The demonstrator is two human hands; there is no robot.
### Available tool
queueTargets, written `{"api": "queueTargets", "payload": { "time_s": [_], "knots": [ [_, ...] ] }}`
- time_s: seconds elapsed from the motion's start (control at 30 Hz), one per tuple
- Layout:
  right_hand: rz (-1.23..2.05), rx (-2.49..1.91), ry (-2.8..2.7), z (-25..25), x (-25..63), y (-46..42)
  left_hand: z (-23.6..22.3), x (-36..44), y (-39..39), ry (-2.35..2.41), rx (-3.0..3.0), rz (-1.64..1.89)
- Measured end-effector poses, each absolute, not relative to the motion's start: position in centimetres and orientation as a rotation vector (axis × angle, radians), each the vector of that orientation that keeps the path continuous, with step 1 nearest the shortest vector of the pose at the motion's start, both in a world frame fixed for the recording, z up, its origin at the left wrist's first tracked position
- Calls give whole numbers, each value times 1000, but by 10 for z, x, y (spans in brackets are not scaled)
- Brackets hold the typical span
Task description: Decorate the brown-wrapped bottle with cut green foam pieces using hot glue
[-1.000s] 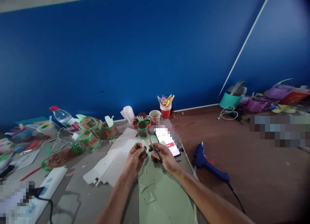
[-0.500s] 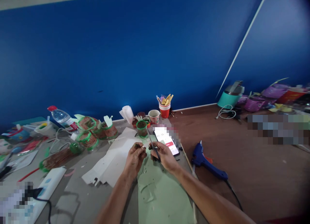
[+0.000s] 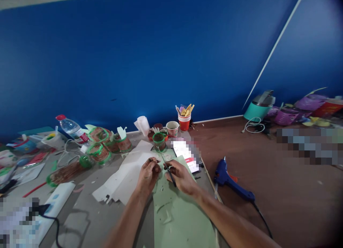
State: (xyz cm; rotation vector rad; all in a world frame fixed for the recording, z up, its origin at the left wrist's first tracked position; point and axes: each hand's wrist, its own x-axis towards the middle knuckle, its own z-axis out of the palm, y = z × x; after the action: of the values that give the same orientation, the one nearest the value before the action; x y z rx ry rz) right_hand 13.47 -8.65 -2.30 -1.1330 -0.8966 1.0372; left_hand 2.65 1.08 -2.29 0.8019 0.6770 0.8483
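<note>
My right hand (image 3: 181,175) is closed around the dark handles of a pair of scissors (image 3: 170,175), whose thin blades point away and slightly left. Close beside it, my left hand (image 3: 148,174) is closed in a pinch; a small dark bit seems to show at the fingertips, too small to name. Both hands are above a light green sheet (image 3: 184,219) with thin scraps on it. Just beyond the blades stands a small brown pot with a green rim (image 3: 159,141). A lit phone (image 3: 190,162) lies right of the pot, partly behind my right hand.
A blue glue gun (image 3: 232,183) lies to the right, its cord trailing forward. White paper (image 3: 125,169) spreads left of my hands. Farther left are several brown, green-edged pots (image 3: 98,152) and a bottle (image 3: 71,129). A cup of utensils (image 3: 184,122) stands near the blue wall.
The scissors have turned, so their blades lean farther left. My hands stay close together, and the whole view has shifted slightly.
</note>
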Motion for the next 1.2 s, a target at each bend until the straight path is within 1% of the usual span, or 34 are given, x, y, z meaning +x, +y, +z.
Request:
{"api": "queueTargets", "payload": {
  "time_s": [0.33,0.63,1.2],
  "knots": [
    [1047,-1152,-896,-27,134,-86,-23,29,10,702,858,884],
    [1062,-1133,-909,-28,133,-85,-33,29,7,716,948,915],
    [1074,-1168,-898,-26,132,-85,-26,29,11,669,782,904]
  ]
}}
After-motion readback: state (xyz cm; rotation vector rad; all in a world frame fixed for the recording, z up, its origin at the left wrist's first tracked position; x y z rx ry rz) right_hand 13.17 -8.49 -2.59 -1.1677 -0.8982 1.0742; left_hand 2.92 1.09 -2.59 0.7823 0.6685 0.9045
